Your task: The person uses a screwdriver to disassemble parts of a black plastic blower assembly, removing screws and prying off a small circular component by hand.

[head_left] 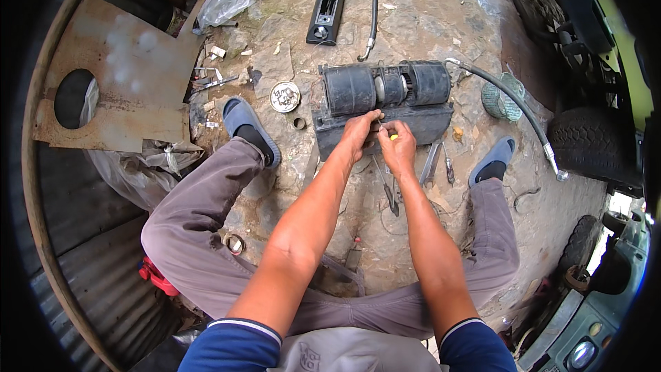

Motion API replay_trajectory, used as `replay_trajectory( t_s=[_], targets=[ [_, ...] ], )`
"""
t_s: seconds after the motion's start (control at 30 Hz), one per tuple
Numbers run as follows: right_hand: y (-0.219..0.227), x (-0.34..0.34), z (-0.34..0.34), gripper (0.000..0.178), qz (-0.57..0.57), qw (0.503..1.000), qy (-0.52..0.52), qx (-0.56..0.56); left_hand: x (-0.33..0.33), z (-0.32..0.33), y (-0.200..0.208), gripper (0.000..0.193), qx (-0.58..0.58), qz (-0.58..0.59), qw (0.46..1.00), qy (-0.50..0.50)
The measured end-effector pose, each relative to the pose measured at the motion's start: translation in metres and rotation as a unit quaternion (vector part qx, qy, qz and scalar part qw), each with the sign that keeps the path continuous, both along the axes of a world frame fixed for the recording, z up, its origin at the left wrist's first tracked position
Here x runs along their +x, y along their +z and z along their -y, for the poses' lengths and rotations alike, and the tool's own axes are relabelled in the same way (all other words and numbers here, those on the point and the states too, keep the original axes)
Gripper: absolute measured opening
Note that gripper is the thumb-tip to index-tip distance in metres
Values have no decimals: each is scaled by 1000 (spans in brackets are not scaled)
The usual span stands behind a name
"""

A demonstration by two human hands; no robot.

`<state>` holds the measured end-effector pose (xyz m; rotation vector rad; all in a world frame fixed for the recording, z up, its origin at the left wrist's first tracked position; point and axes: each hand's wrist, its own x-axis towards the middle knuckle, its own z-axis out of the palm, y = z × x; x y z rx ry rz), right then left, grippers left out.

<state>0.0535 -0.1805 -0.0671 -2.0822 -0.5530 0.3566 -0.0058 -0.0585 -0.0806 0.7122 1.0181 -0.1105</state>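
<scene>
A black blower unit (351,89) with two drum-shaped housings and a motor between them lies on the rough ground in front of me. Over its near edge, my left hand (359,131) is closed, thumb and fingertips pinched together; whatever sits between them is too small to name. Close beside it on the right, my right hand (398,146) is closed round a thin tool with a yellow handle (394,137), its tip pointing toward the left fingertips. The tool's kind is mostly hidden by the fingers. Both hands are almost touching.
Pliers (391,196) and a screwdriver (449,165) lie near the unit. A tin of small parts (285,97) stands to its left. Beyond are a black panel (329,7) and a hose (372,10); another hose (509,93) curves right past a green mesh basket (502,98).
</scene>
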Motion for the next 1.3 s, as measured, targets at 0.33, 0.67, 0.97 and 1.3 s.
replay_trajectory(
  t_s=[0.33,0.67,0.97,1.3],
  targets=[
    [-4,18,1,41,147,983,70,-82,1,6,-10,18,37,10,999,5],
    [-1,48,2,64,119,935,150,-298,-29,-33,21,23,-37,82,995,-40],
    [-5,29,13,54,127,950,119,-259,-109,-161,-90,21,100,-48,965,239],
    [-12,26,16,57,113,957,110,-245,-74,-225,-175,11,92,-192,944,254]
  ],
)
